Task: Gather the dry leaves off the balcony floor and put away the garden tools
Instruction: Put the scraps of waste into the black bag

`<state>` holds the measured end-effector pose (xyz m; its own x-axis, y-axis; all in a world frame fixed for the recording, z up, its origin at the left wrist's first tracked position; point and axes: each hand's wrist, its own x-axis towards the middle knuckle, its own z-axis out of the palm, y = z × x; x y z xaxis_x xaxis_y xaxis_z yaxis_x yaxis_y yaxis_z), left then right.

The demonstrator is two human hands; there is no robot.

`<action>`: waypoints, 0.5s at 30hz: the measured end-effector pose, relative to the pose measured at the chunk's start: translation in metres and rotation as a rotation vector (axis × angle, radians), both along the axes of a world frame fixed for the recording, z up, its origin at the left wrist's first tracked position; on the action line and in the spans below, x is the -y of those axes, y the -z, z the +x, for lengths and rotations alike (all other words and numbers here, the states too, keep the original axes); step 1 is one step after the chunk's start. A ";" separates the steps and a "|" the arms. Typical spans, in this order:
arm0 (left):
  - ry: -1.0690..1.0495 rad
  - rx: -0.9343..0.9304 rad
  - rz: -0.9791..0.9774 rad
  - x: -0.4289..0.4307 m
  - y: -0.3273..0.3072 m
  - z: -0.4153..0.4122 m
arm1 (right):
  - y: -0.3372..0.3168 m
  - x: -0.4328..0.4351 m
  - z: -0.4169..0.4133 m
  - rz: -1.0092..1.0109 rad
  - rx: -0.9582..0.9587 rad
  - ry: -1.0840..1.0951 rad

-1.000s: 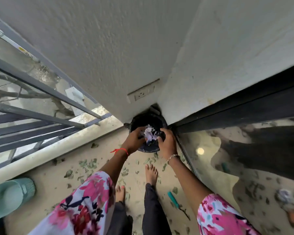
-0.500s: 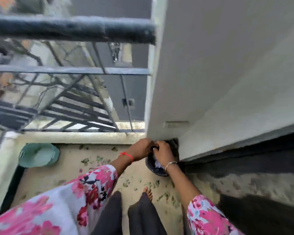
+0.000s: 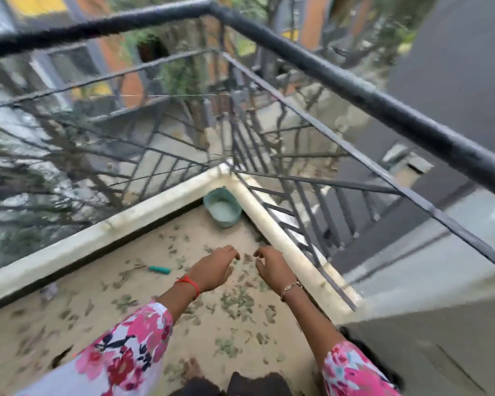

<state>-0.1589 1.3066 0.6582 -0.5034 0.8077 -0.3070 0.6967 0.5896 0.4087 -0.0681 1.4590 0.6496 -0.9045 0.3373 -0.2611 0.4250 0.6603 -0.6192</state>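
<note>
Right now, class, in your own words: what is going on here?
A person in floral sleeves reaches the left hand and right hand out over the balcony floor. Both hands are empty, fingers loosely curled. Dry leaves lie scattered across the floor, not yet gathered. A teal-handled tool lies on the floor to the left, and a green basin sits in the railing corner.

The rough beige concrete balcony floor (image 3: 143, 250) carries a round pale-teal plastic basin (image 3: 223, 207), which stands in the floor's far corner. Small dry grey-green leaves (image 3: 236, 300) lie scattered over the floor on the near side of the basin, thickest in a patch well apart from it. A slim garden tool with a teal handle (image 3: 159, 270) lies flat among them, nearer than the basin and to its left.
</note>
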 end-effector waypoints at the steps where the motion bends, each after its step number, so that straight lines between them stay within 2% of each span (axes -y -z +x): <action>1: -0.042 -0.011 0.002 0.027 -0.004 -0.007 | -0.003 0.018 -0.013 -0.001 -0.016 -0.048; 10: -0.553 0.039 0.100 0.231 -0.026 -0.043 | -0.021 0.177 -0.104 0.020 -0.036 -0.410; 15: -0.906 -0.011 0.140 0.323 -0.021 -0.038 | -0.024 0.242 -0.138 0.037 -0.061 -0.598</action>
<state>-0.1964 0.9841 0.6791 -0.9649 0.1317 -0.2273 -0.0039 0.8579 0.5138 -0.2061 1.2174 0.6737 -0.9530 -0.2266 -0.2010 -0.0620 0.7955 -0.6028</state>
